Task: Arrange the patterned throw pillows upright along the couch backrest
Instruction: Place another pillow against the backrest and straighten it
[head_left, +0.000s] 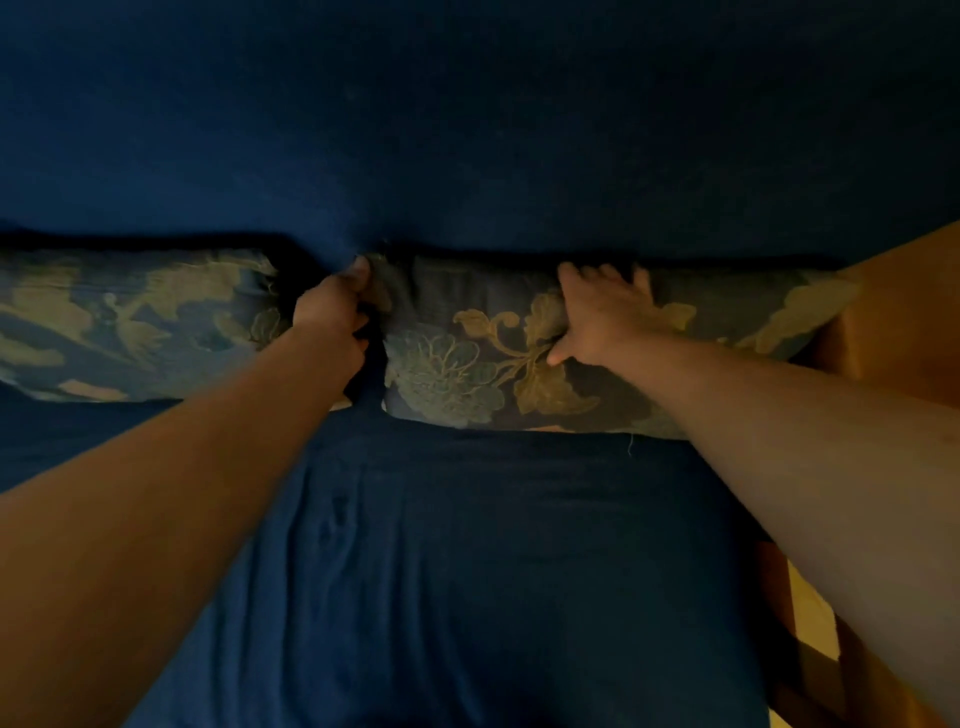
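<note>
Head view: two patterned pillows stand against the blue backrest (467, 130). The left pillow (130, 322) is cut off at the frame edge; a narrow gap separates it from the right pillow (467, 364). Left hand (332, 322) pinches the right pillow's corner; right hand (608, 317) presses flat, fingers spread. Seat (467, 545) in front lies open. Lighting dim.

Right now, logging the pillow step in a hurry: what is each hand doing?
Left hand: closed, pinching the left edge of the right pillow.
Right hand: open, fingers spread, pressed flat on the same pillow; no grip.
</note>
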